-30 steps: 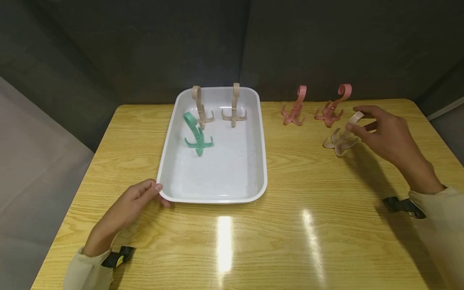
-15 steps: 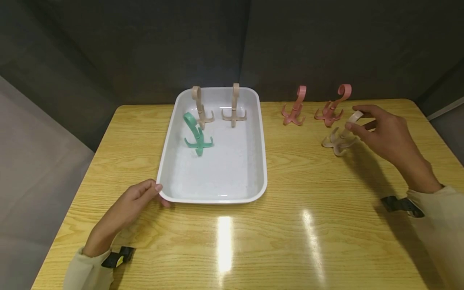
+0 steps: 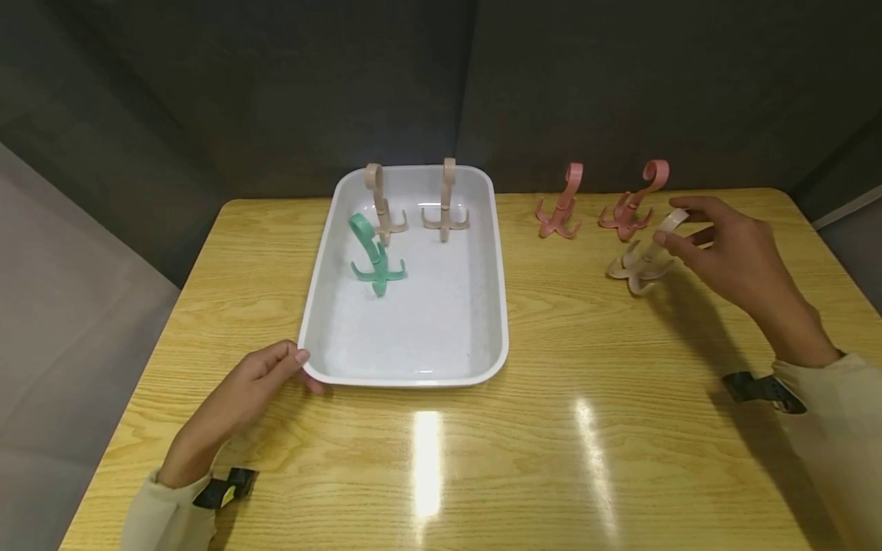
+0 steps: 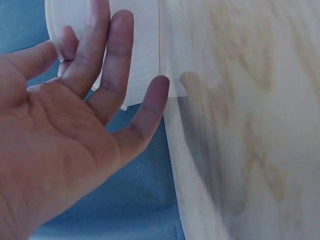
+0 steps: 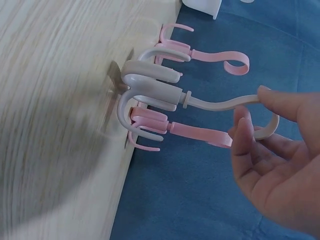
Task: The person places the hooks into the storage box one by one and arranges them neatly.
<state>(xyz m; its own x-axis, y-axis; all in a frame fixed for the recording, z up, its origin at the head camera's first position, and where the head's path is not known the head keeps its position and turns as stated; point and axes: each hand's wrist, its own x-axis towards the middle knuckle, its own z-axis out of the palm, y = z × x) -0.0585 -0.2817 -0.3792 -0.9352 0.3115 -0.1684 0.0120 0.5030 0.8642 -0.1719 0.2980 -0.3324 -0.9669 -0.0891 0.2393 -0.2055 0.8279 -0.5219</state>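
Observation:
My right hand (image 3: 670, 223) pinches the top loop of a cream multi-prong hook (image 3: 637, 268) on the right side of the table, with its prongs tilted at the tabletop. In the right wrist view, the right hand (image 5: 255, 112) holds the cream hook (image 5: 160, 90) by its curved end, in front of two pink hooks (image 5: 190, 131). My left hand (image 3: 265, 375) rests with relaxed fingers against the near left corner of a white tray (image 3: 413, 379). In the left wrist view, the left hand (image 4: 75, 115) shows straight fingers beside the tray rim (image 4: 140, 55).
A green hook (image 3: 375, 256) and two tan hooks (image 3: 381, 203) (image 3: 446, 203) stand inside the tray. Two pink hooks (image 3: 561, 203) (image 3: 630, 203) stand at the table's far edge, just behind the cream one. Dark panels enclose the wooden table (image 3: 551, 459).
The cream hook has shifted slightly to the left in my right hand's pinch. The left hand and the tray have not moved.

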